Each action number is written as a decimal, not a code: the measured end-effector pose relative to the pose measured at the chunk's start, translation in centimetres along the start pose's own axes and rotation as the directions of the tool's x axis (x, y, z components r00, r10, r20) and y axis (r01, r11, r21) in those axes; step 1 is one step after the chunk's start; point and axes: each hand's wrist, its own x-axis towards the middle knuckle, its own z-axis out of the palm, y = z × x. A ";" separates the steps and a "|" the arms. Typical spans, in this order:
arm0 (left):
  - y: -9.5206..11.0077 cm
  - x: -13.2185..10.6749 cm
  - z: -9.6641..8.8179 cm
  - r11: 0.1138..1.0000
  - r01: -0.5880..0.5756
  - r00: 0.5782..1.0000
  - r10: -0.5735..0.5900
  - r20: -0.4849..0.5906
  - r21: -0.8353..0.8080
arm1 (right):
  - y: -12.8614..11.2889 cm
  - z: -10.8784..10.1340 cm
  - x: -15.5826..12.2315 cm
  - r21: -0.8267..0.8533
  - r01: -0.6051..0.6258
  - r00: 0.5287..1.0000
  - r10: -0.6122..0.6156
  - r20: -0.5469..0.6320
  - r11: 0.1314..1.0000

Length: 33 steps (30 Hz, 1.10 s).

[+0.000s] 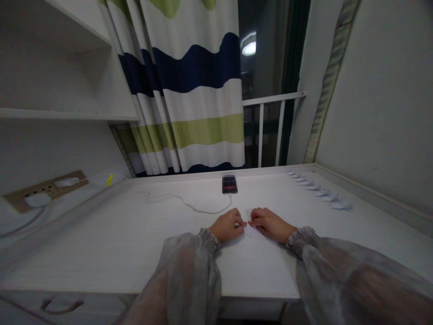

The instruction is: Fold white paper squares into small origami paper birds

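My left hand [228, 225] and my right hand [272, 225] rest on the white desk, thumbs and fingertips almost meeting. Between and just below them lies a small piece of white paper [249, 233], hard to make out against the desk. Both hands are closed, with the fingers curled and pinched at the paper's upper edge. Part of the paper is hidden by the fingers. Sheer grey sleeves with gathered cuffs cover both forearms.
A phone [230, 185] on a white cable [189, 205] lies beyond my hands. Several folded white paper pieces [320, 192] form a row at the back right. Power sockets [47, 192] with plugs are on the left wall, below a shelf [67, 113]. A striped curtain [206, 131] hangs behind.
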 end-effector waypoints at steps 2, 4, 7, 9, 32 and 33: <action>-0.2 0.1 0.3 0.991 0.049 0.997 -0.056 -0.045 -0.127 | -0.3 -0.1 0.0 -0.032 -0.022 1.000 0.023 0.021 0.999; -0.2 0.3 0.6 0.975 0.050 0.994 -0.069 -0.085 -0.215 | -0.5 -0.1 -0.1 -0.047 -0.042 0.999 0.044 0.027 0.998; 0.0 0.4 0.9 0.969 0.080 0.991 -0.103 -0.090 -0.232 | -0.4 0.0 -0.4 -0.041 -0.068 0.998 0.069 0.012 0.997; 0.3 0.4 0.9 0.976 0.103 0.989 -0.120 -0.081 -0.192 | -0.3 0.2 -0.5 -0.018 -0.069 0.998 0.068 -0.007 0.997; 2.4 -1.7 0.1 0.931 0.161 0.987 -0.146 -0.070 0.328 | -1.7 0.5 -1.9 -0.005 -0.126 0.992 0.126 -0.007 0.992; 2.7 -1.7 0.1 0.922 0.137 0.990 -0.118 -0.074 0.362 | -1.7 0.5 -2.0 -0.005 -0.128 0.992 0.128 -0.005 0.992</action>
